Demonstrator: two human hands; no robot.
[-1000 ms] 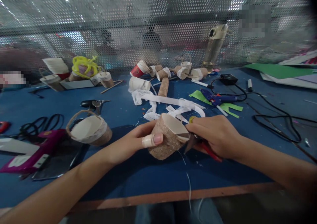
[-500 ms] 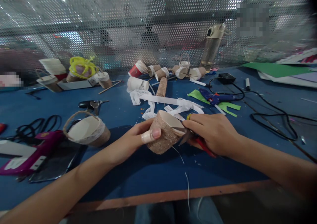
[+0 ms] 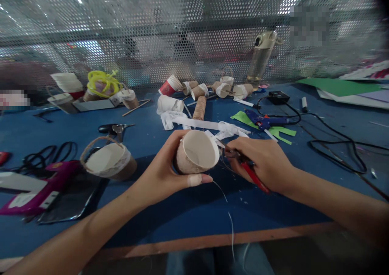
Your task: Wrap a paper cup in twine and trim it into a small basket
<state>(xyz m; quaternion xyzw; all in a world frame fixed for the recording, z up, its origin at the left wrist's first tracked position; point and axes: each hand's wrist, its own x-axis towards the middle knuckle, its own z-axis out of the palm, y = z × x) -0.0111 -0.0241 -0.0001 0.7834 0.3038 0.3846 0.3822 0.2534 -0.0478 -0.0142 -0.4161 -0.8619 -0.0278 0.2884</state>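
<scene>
My left hand (image 3: 162,173) is wrapped round a twine-covered paper cup (image 3: 196,152), its open mouth tipped toward me; the thumb wears a plaster. My right hand (image 3: 263,161) grips red-handled scissors (image 3: 247,170) whose blades point at the cup's right rim. A loose thread (image 3: 226,202) trails from the cup down over the blue table (image 3: 188,214). Just beyond the cup lie white lace strips (image 3: 209,125).
A finished twine basket cup (image 3: 107,161) sits left, beside a purple glue gun (image 3: 39,190) and black scissors (image 3: 117,128). A blue glue gun (image 3: 264,121) on green paper (image 3: 281,132) and black cables (image 3: 334,141) lie right. Several cups, a twine spool (image 3: 200,106) and a bottle (image 3: 261,58) stand by the mesh wall.
My left hand has turned the cup so its mouth faces me and lifted it slightly. The right hand has shifted so the scissors' blades reach the rim.
</scene>
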